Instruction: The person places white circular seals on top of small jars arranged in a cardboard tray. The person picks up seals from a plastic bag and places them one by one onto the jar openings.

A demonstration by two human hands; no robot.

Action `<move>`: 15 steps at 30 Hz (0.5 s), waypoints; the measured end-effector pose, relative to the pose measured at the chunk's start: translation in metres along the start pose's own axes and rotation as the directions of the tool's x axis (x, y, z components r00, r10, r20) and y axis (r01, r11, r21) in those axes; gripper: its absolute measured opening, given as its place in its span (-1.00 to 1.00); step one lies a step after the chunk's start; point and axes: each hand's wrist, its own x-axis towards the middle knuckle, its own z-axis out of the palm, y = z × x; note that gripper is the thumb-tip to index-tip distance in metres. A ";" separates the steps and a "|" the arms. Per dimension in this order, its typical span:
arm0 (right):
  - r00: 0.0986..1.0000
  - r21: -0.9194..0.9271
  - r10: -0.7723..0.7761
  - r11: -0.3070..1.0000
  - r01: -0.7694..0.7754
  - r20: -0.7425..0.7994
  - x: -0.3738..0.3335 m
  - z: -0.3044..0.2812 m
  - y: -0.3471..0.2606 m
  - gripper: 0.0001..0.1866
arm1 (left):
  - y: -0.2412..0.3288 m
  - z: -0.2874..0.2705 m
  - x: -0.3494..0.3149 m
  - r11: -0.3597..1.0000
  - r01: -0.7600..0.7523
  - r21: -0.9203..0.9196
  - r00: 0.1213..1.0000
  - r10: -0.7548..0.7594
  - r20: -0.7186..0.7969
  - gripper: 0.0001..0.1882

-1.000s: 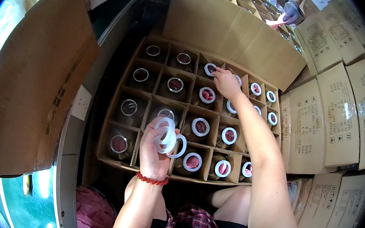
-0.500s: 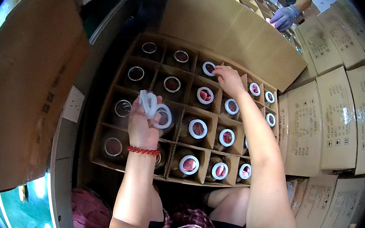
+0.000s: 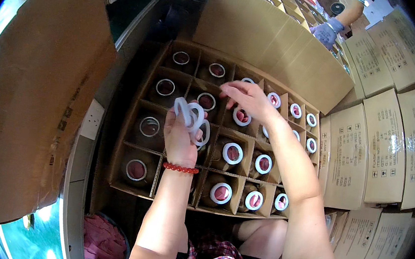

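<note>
My left hand (image 3: 180, 139), a red bead bracelet at its wrist, holds several white plastic rings (image 3: 194, 118) upright between thumb and fingers. Below it, a divided cardboard carton (image 3: 135, 191) holds glass jars with pinkish contents, one to a cell. In the two left columns the jars, such as the near-left jar (image 3: 136, 170), have bare round mouths. Jars farther right carry white rings around their mouths, like this ringed jar (image 3: 233, 153). Over the far middle cells hovers my right hand (image 3: 245, 99), fingers loosely apart with nothing visible in them, partly hiding a ringed jar.
A raised carton flap (image 3: 277, 46) stands behind the jars. Beyond it, another person's gloved hand (image 3: 326, 33) works at a second divided carton. Stacked cardboard boxes (image 3: 346, 159) line the right. A large brown cardboard sheet (image 3: 38, 101) rises at left, above a basin of pink pieces (image 3: 105, 240).
My right hand has left the ringed jar in the far middle cell and moved left toward my left hand. The rings remain in my left hand. The view has shifted slightly.
</note>
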 end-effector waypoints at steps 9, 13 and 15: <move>0.983 0.210 0.117 0.967 -0.145 0.138 -0.007 0.009 -0.030 -0.75 | -0.003 0.001 0.004 0.998 -0.052 0.041 0.998 0.053 -0.034 -0.74; 0.957 0.089 0.176 0.976 -0.200 0.230 -0.003 0.022 -0.032 -0.72 | 0.001 0.004 0.000 0.997 -0.068 0.038 0.998 0.067 0.020 -0.73; 0.943 0.123 0.153 0.973 -0.197 0.296 -0.005 0.028 -0.024 -0.75 | 0.002 0.006 -0.001 0.993 -0.089 0.074 0.995 0.086 0.044 -0.73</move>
